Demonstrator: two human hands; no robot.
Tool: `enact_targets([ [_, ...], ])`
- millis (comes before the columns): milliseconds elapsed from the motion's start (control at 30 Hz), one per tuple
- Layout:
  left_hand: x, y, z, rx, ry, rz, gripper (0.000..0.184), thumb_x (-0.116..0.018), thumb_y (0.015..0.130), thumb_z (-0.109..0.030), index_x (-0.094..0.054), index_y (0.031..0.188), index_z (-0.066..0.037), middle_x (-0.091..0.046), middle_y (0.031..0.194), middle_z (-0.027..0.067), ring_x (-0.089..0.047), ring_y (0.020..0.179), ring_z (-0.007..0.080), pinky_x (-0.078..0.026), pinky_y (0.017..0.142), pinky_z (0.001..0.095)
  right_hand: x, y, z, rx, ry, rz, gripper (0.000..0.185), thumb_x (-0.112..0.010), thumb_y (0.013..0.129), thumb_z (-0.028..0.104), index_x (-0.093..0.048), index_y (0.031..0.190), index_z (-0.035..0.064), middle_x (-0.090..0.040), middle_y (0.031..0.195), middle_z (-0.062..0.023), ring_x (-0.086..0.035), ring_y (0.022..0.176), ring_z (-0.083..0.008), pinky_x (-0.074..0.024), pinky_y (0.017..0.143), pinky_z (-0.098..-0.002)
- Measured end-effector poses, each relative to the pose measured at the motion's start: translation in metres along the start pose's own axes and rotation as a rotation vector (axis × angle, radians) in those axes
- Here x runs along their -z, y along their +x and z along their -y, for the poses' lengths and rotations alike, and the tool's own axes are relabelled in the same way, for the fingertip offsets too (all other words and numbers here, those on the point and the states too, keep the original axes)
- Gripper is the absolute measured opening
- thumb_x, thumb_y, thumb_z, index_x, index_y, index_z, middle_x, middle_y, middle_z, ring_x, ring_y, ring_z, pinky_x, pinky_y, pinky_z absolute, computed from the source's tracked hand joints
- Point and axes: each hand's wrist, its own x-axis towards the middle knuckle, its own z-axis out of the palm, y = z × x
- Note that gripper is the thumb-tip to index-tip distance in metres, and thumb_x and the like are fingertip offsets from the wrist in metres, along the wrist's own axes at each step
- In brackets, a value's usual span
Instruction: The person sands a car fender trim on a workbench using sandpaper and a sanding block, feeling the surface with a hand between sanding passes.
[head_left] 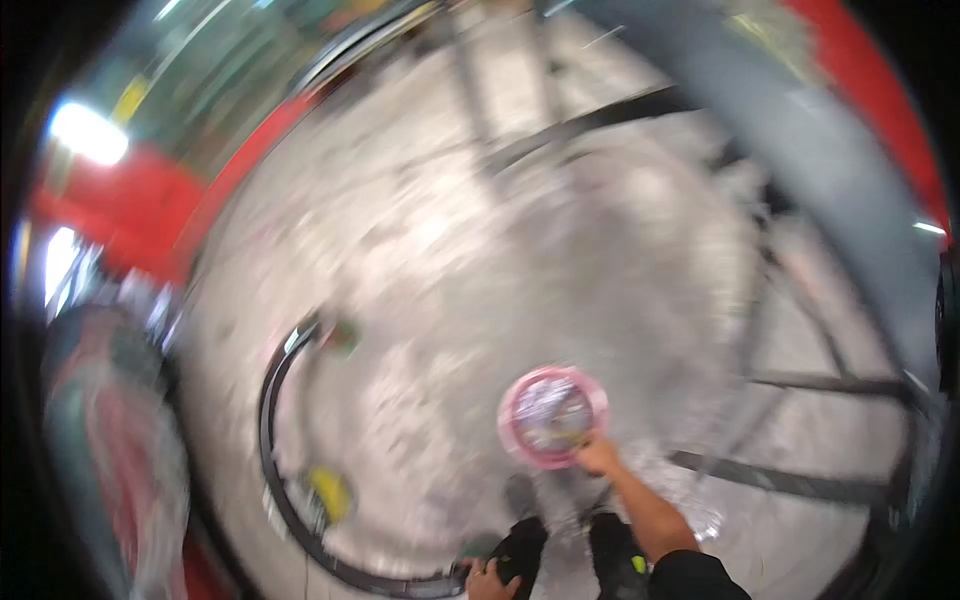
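Observation:
My right hand (598, 455) is closed on the near right edge of a round pink basin (508, 425). Inside the basin lie a shiny, clear-looking wrap or bag (545, 398) and smaller things too blurred to name. At the bottom of the view, beside my left leg, my left hand (490, 582) is closed at the end of a long black curved strip (268, 430). The strip bows out to the left and up. A yellow patch (330, 495) shows by its inner side, and a blurred green-and-red piece (342, 338) by its far end.
Grey metal framework with dark legs (790, 478) stands on the right. A large covered or painted shape (130, 450) is at the left edge. Red panels (130, 215) rise at the upper left. My shoes (520, 495) are on the pale, stained floor (420, 250).

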Motion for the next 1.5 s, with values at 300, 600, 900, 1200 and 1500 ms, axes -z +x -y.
enact_targets([
  [300,0.159,0.053,-0.164,-0.744,-0.228,-0.841,0.024,-0.067,0.087,-0.015,-0.064,0.102,0.003,-0.059,0.117,0.0261,-0.054,0.107,0.0447,-0.041,0.095,0.0522,0.152,-0.293,-0.194,-0.224,0.072,-0.334,0.056,-0.069,0.078,0.041,-0.062,0.115,-0.0001,-0.068,0.106,-0.0239,-0.065,0.101,-0.0412,-0.0511,0.083,-0.0467],
  [600,0.247,-0.098,-0.472,-1.011,-0.833,-1.098,0.013,-0.060,0.095,-0.008,-0.063,0.106,0.000,-0.068,0.105,0.0111,-0.064,0.091,0.0160,-0.052,0.081,0.0301,0.136,-0.457,-0.530,-0.542,0.433,-0.693,0.040,-0.075,0.076,0.027,-0.059,0.099,-0.0021,-0.065,0.089,-0.0189,-0.064,0.084,-0.0332,-0.0499,0.077,-0.0418],
  [900,0.166,-0.158,-0.548,-0.809,-0.777,-1.018,0.018,-0.061,0.097,-0.015,-0.063,0.109,-0.001,-0.069,0.092,0.0063,-0.063,0.074,0.0082,-0.048,0.050,0.0208,0.202,-0.510,-0.639,-0.750,0.861,-0.633,0.062,-0.049,0.095,0.062,-0.059,0.088,0.0004,-0.055,0.044,-0.0095,-0.054,0.043,-0.0202,-0.0518,0.060,-0.0321],
  [1200,0.104,-0.247,-0.666,-1.099,-0.596,-0.538,0.013,-0.070,0.090,-0.014,-0.066,0.086,-0.003,-0.063,0.071,0.0057,-0.060,0.064,0.0157,-0.048,0.059,0.0295,0.406,-0.406,-0.595,-0.147,0.867,-0.721,0.027,-0.069,0.085,0.019,-0.057,0.104,0.0049,-0.058,0.083,-0.0041,-0.052,0.075,-0.0145,-0.0443,0.067,-0.0310],
  [1500,-0.147,-0.147,-0.704,-0.517,0.060,0.183,0.055,-0.061,0.090,-0.049,-0.060,0.125,-0.007,-0.054,0.132,0.0236,-0.052,0.124,0.0383,-0.043,0.101,0.0469,0.625,-0.329,-0.494,0.161,0.481,-0.354,0.023,-0.069,0.087,0.019,-0.053,0.095,0.0035,-0.049,0.079,0.0028,-0.044,0.072,-0.0091,-0.0398,0.067,-0.0253],
])
